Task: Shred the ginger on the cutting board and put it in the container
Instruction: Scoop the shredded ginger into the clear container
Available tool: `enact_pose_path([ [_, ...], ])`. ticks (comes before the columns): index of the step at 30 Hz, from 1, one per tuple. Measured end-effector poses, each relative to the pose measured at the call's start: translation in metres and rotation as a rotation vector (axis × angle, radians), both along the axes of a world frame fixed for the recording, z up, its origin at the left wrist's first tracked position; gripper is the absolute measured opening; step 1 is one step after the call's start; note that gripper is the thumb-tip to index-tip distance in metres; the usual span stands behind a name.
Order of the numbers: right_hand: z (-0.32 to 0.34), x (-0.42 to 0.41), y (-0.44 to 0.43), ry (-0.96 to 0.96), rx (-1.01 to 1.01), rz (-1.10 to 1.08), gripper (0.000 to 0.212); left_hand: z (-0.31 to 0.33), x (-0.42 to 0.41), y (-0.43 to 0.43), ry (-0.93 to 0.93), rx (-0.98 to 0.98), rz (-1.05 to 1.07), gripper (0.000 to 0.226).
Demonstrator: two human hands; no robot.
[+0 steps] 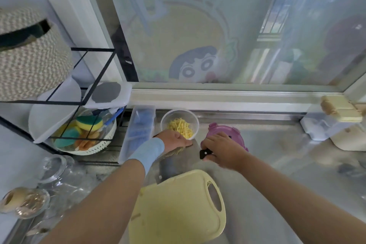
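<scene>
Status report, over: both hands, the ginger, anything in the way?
Left hand flat on knife blade; right hand grips its handle. Shredded ginger in container. Pink lid beside, not blocking.

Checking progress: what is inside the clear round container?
Thin yellow ginger shreds lie piled in the clear round container; the left hand covers its near edge, hiding that part.

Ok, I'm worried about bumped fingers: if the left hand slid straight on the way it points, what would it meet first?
Probably the right hand, which grips the knife handle just beyond the left hand; the bowl sits beside that line. Depth is unclear.
</scene>
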State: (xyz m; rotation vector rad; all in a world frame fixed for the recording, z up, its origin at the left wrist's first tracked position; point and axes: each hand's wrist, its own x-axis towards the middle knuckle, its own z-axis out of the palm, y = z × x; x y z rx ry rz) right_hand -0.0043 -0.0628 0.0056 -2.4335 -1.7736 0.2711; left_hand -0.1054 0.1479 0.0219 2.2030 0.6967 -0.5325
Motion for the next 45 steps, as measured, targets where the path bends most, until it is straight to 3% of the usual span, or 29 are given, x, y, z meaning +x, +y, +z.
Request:
enact_pose_path([
  [5, -0.005, 0.048, 0.018, -0.024, 0.047, 0.02, 0.025, 0.003, 0.047, 0.019, 0.026, 0.044, -0.023, 0.05],
  [10, -0.009, 0.082, 0.03, 0.007, 0.101, 0.021, 0.024, -0.001, 0.077, 0.036, 0.004, -0.051, -0.009, 0.032],
  [15, -0.022, 0.104, 0.034, 0.036, 0.12, 0.011, 0.014, -0.014, 0.093, 0.055, 0.021, -0.075, -0.029, 0.033],
  [25, -0.033, 0.132, 0.031, 0.032, 0.087, -0.129, 0.022, -0.034, 0.109, 0.08, 0.032, -0.058, -0.062, 0.014],
  [28, -0.032, 0.137, 0.031, 0.038, 0.046, -0.179, 0.021, -0.033, 0.109, 0.083, 0.008, -0.005, -0.038, 0.018],
  [31, -0.033, 0.138, 0.034, 0.042, 0.037, -0.195, 0.023, -0.037, 0.111, 0.08, -0.051, -0.085, 0.039, 0.029],
  [37, -0.036, 0.135, 0.038, 0.069, 0.048, -0.204, 0.024, -0.057, 0.111, 0.074, -0.092, 0.026, -0.06, 0.07],
  [41, -0.034, 0.134, 0.033, 0.074, 0.025, -0.207, 0.022, -0.067, 0.098, 0.088, -0.143, 0.006, 0.072, 0.046],
  [45, -0.033, 0.132, 0.03, 0.094, 0.028, -0.213, 0.023, -0.063, 0.091, 0.087, -0.211, 0.037, 0.167, 0.036],
])
